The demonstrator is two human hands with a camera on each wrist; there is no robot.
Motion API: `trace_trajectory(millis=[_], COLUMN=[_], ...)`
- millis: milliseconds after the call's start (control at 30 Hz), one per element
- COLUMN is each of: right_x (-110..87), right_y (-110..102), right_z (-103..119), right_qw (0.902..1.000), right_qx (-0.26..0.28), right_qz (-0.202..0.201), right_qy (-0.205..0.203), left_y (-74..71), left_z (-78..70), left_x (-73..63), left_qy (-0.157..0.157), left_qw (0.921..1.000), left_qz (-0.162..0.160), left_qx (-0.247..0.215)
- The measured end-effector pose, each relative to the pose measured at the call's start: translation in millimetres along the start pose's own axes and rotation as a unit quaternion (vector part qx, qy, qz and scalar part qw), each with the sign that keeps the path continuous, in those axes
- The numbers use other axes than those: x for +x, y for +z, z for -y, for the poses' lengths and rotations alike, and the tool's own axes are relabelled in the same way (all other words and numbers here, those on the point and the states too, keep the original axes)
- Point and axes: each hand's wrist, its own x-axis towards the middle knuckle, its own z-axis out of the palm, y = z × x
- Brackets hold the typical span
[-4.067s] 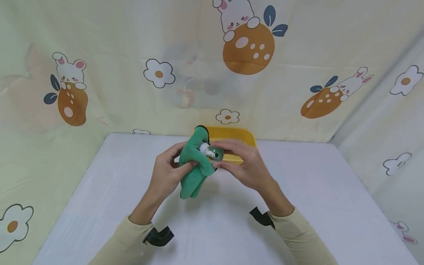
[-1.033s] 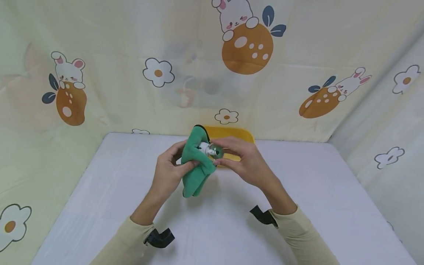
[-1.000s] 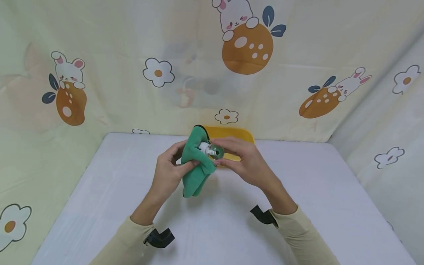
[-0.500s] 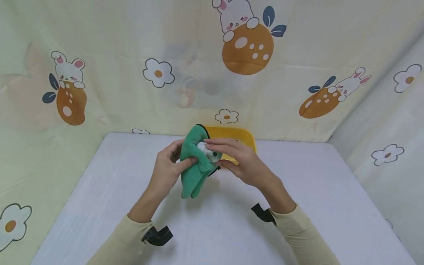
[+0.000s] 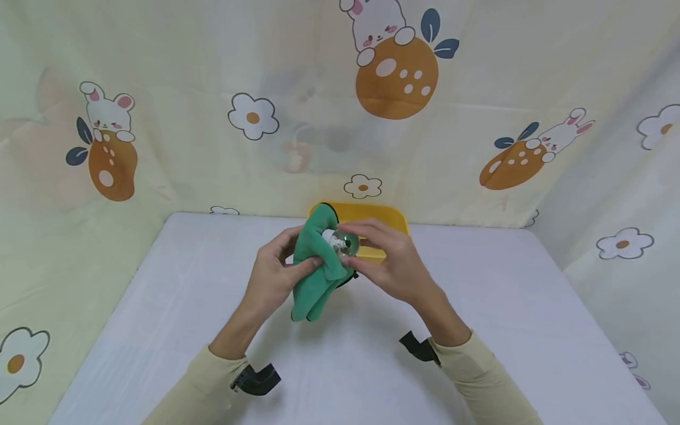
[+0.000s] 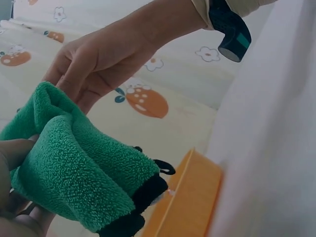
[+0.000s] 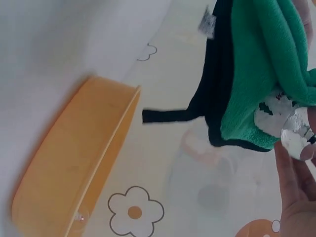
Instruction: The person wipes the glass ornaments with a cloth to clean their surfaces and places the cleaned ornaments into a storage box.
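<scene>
A folded green towel [image 5: 313,292] with black edging is held in my left hand [image 5: 270,273], the thumb lying over its front. Against the towel's fold rests a light bulb [image 5: 347,243] with a clear globe and a white base. My right hand [image 5: 399,265] pinches the globe between thumb and fingers, from the right. In the right wrist view, the white base of the bulb [image 7: 295,137] lies on the green cloth [image 7: 256,64], and dark marks show on it. The left wrist view shows the towel [image 6: 79,168] bunched in the left fingers; the bulb is hidden there.
Behind the hands, a yellow tray [image 5: 394,217] stands at the far edge of the white table [image 5: 478,283]. A small clear thing [image 7: 80,216] shows at the tray's rim in the right wrist view. A printed curtain [image 5: 202,147] hangs at the back and sides.
Half a second ago my right fingers reached over the bulb's white base; now they are back around the clear globe. The towel has shifted slightly to the right and still stays in my left hand.
</scene>
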Motion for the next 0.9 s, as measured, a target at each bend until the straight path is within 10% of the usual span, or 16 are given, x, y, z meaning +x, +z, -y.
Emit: trace_trajectory(millis=[333,900], right_x=[0.0,8.1], right_y=[4,-7], right_z=[1,-18], right_qw=[0.9965,0.9908], right_qx=[0.025,0.057], right_qz=[-0.041,-0.002], right_qy=[0.069,0.123], left_y=[2.8,-22.8], left_z=[4.8,14.1], left_x=[-4.3,-8.7], left_qy=[0.037,-0.048], left_qw=[0.9980,0.9959], left_qz=[-0.003,0.023], left_qx=[0.051,0.074])
